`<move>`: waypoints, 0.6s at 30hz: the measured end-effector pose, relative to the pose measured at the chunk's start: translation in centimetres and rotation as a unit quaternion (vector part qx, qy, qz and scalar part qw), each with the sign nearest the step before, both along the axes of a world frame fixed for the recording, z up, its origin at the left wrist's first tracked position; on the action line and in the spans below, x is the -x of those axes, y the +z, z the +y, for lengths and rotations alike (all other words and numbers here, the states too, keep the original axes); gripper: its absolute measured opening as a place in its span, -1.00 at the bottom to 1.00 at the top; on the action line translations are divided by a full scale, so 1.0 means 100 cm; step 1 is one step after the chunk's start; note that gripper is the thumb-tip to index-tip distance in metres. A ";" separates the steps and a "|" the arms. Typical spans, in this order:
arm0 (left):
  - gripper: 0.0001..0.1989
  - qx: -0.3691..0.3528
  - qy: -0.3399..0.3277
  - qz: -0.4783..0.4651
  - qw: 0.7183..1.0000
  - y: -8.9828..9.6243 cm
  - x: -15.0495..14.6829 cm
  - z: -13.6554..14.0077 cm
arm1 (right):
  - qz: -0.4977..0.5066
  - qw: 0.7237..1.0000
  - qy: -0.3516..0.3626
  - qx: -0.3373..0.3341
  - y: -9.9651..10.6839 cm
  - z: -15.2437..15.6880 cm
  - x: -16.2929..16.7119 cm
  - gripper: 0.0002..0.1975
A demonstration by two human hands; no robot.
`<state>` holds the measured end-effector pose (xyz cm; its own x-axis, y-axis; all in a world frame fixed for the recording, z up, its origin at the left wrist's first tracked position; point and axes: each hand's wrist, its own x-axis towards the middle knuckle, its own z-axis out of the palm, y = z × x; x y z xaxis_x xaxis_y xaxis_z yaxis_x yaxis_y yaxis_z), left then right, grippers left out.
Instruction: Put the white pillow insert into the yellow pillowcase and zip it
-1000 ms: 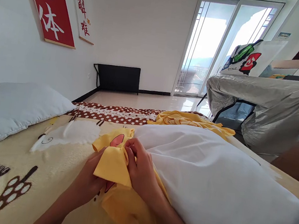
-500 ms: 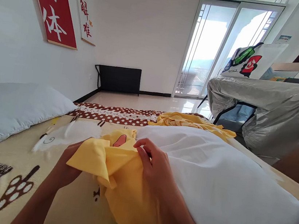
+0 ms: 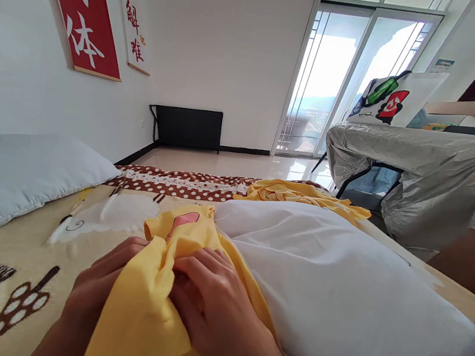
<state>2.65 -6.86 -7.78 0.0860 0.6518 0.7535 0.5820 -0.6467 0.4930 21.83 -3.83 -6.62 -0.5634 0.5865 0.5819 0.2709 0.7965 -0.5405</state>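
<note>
Yellow cloth hangs nearest to me, at 7 o'clock in my view, bunched between my two hands. Half a second ago I had one flap pulled out wide to the left. Now that flap droops toward me, and my hands are closer together, so I think I am bunching the cloth up instead of spreading it.

My left hand, between 7 and 8 o'clock, has its fingers curled around the cloth's left side. The tips are tucked out of sight, so I can't tell how hard they squeeze. My right hand, at 6 o'clock, has its fingers bent in, gripping a fold, with hardly any gap.

Just past them, a pink shape shows on the cloth. One fat white pillow lies beside it at 4 o'clock, on a cream blanket. Another pillow sits at 9 o'clock. Farther off, a yellow heap lies at 3 o'clock, and beyond everything stands a glass door at 1 o'clock.
</note>
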 end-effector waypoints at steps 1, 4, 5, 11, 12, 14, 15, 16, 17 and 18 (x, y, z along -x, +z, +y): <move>-0.68 -0.036 -0.004 0.043 0.998 0.002 -0.003 -0.001 | -0.005 1.000 0.002 -0.003 -0.001 0.000 0.002 -0.88; -0.80 -0.100 -0.019 0.121 0.987 0.003 -0.008 -0.003 | 0.003 1.000 0.015 -0.009 -0.005 0.006 0.006 -0.82; -0.78 -0.107 -0.015 0.121 0.987 0.002 -0.008 -0.003 | 0.008 1.000 0.020 -0.005 -0.006 0.007 0.006 -0.81; -0.78 -0.113 -0.020 0.120 0.986 0.000 -0.008 -0.003 | 0.061 0.997 0.006 0.048 -0.006 0.008 0.002 -0.82; -0.80 -0.115 -0.020 0.124 0.985 0.000 -0.009 -0.004 | 0.062 0.997 0.011 0.045 -0.007 0.007 0.002 -0.75; -0.84 -0.119 -0.018 0.137 0.983 0.001 -0.010 -0.004 | 0.062 0.998 0.010 0.027 -0.008 0.007 0.003 -0.72; -0.83 -0.117 -0.019 0.149 0.982 0.001 -0.011 -0.004 | 0.065 0.998 0.002 0.018 -0.009 0.007 0.003 -0.73; -0.81 -0.111 -0.021 0.164 0.980 0.001 -0.011 -0.004 | 0.071 0.997 -0.010 0.011 -0.010 0.008 0.004 -0.75; -0.79 -0.104 -0.020 0.177 0.979 0.001 -0.012 -0.004 | 0.080 0.997 -0.022 0.005 -0.012 0.008 0.005 -0.77; -0.78 -0.096 -0.020 0.187 0.977 0.000 -0.012 -0.003 | 0.089 0.995 -0.034 0.001 -0.013 0.009 0.006 -0.79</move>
<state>3.81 -7.18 -7.76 0.4014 0.4928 0.7720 0.6715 -0.7316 0.1178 21.24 -2.97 -7.87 -0.4101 0.6205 0.6684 0.2239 0.7790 -0.5857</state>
